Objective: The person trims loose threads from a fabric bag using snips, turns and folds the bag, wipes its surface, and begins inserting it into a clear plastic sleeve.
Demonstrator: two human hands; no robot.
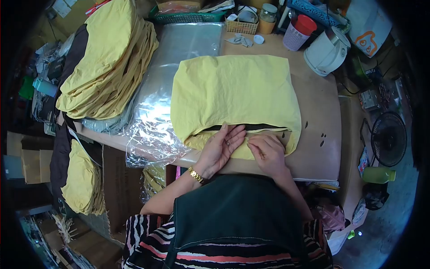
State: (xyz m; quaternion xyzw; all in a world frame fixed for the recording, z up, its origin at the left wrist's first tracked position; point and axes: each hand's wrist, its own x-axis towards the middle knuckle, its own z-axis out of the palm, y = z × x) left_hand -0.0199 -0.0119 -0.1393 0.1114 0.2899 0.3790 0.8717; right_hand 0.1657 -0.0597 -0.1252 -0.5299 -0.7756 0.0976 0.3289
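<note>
A yellow fabric bag (237, 89) lies flat on the table in front of me, with a long dark zippered opening (251, 127) along its near side. My left hand (222, 145) rests palm up at the left part of that opening, fingers apart and nothing visible in them; a gold watch is on the wrist. At the right end of the opening, my right hand (267, 152) has its fingers pinched together over the near edge of the bag. What lies between those fingertips is too small to make out.
A tall stack of yellow pieces (107, 58) stands at the left, beside clear plastic sheets (179, 58). Behind are a wicker basket (242, 26), a jar (267, 19), a pink cup (294, 38) and a white kettle (327, 51). A black fan (389, 139) is at the right.
</note>
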